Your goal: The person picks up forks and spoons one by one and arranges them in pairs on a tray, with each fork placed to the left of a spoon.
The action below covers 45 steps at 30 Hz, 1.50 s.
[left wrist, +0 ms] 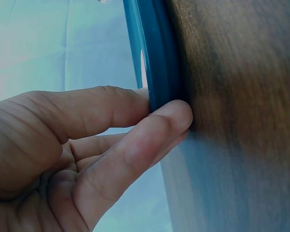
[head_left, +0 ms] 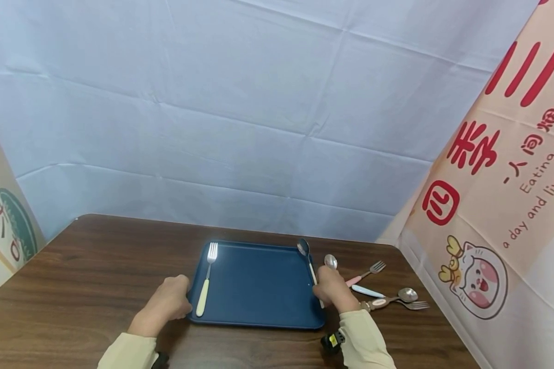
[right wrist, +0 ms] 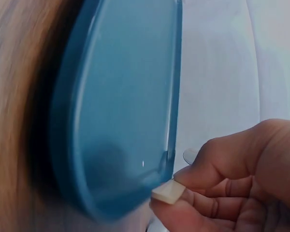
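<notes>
A dark blue tray lies on the wooden table. My left hand pinches its left rim, thumb on the upper side and fingertips at the underside. Inside the tray, along the left side, is a fork with a pale yellow-green handle, tines pointing away. At the opposite side my right hand pinches a spoon by its cream handle, whose end sticks out between thumb and finger. The spoon's bowl points away, overlapping the tray's far right corner.
Right of the tray lie a spoon, a pink-handled fork, a light-blue handle, a spoon bowl and fork tines, several overlapping. A white cloth hangs behind the table; a printed cloth hangs at right.
</notes>
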Motion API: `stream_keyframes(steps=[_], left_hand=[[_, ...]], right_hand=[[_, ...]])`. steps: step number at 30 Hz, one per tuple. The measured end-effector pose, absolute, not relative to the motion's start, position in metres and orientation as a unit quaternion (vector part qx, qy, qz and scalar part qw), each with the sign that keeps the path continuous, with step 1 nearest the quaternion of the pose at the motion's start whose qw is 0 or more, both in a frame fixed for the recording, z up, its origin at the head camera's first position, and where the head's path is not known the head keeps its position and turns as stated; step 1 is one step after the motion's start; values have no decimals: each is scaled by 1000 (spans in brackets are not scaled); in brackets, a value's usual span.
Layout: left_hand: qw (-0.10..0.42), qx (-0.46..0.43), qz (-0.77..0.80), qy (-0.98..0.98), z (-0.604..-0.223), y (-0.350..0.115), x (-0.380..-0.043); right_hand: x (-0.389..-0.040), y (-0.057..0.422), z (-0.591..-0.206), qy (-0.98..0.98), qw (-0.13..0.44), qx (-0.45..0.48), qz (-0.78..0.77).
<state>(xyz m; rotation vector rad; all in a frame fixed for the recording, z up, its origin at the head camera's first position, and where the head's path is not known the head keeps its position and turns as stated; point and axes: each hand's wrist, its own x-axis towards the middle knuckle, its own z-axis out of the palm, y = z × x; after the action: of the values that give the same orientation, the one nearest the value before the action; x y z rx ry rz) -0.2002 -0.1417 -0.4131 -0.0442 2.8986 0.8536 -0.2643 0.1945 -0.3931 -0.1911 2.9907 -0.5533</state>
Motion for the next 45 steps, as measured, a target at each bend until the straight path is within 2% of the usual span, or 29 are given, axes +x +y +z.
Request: stream_keyframes(steps=[31,45], left_hand=[[59,-14,278,959,-413,-144,-198],[52,-7,287,957,-414,-143,-198]], right_hand=[[-255,130,-398,938,118,-123,-301],[-256,109,-403,939,114,-132,-297]])
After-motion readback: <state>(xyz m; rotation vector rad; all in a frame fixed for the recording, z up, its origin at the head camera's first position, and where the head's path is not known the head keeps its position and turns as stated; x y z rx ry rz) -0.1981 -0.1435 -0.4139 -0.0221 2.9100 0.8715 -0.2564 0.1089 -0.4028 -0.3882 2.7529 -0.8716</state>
